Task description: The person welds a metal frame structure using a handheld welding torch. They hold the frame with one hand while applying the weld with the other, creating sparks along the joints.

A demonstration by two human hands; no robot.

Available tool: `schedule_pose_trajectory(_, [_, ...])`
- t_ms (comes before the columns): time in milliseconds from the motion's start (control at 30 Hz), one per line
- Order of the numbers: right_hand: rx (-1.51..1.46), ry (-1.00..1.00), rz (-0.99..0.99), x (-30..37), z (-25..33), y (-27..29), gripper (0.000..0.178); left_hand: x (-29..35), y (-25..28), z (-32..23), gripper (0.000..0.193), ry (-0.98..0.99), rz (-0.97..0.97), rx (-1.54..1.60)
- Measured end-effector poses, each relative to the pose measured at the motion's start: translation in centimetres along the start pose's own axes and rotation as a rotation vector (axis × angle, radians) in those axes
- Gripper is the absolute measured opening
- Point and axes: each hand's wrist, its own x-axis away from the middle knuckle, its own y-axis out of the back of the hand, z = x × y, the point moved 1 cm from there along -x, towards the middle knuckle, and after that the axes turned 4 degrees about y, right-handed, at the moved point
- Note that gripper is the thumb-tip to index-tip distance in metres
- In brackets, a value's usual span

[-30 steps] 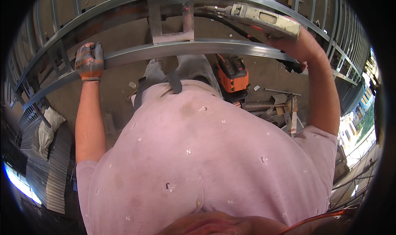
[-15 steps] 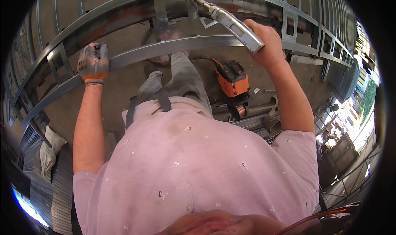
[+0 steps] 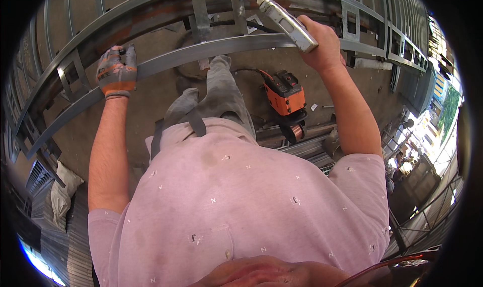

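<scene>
My bare right hand [image 3: 322,44] is wrapped around a silver welding gun [image 3: 288,24], which slants up and to the left. The gun's narrow nozzle reaches the far rail of a galvanized steel frame [image 3: 201,52], beside a short upright joining piece [image 3: 238,12]. A small violet-white glow shows at the tip. On the left, my left hand [image 3: 117,71] wears a grey and orange work glove. It grips the near rail of the same frame, its fingers bent over the metal; their undersides are hidden.
An orange wire feeder [image 3: 284,98] with a copper wire spool [image 3: 294,133] stands on the floor. A dark cable [image 3: 188,76] runs from it beneath the frame. Steel bars lie to its right. A pale sack [image 3: 64,191] sits far left, and more barred frames extend beyond.
The gun and my right hand have shifted slightly up in the picture. A violet-white glow has replaced the red dot near the tip. My left hand keeps its hold on the rail.
</scene>
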Motion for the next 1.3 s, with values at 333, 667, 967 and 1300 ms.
schedule_pose_trajectory(333, [0.101,0.035,-0.008,-0.06,0.35,0.45,0.029,-0.18,-0.07,0.04,0.029,-0.010,-0.003,-0.018])
schedule_pose_trajectory(667, [0.147,0.015,0.016,-0.18,0.15,0.59,0.029,-0.30,-0.08,0.01,0.030,-0.004,0.005,-0.030])
schedule_pose_trajectory(967, [0.103,0.042,-0.045,0.03,-0.46,0.43,0.027,-0.08,-0.25,0.18,0.026,-0.009,0.010,-0.046])
schedule_pose_trajectory(1300, [0.113,0.031,0.011,0.26,-0.40,0.95,0.029,-0.08,-0.10,0.01,0.027,-0.005,-0.002,-0.040])
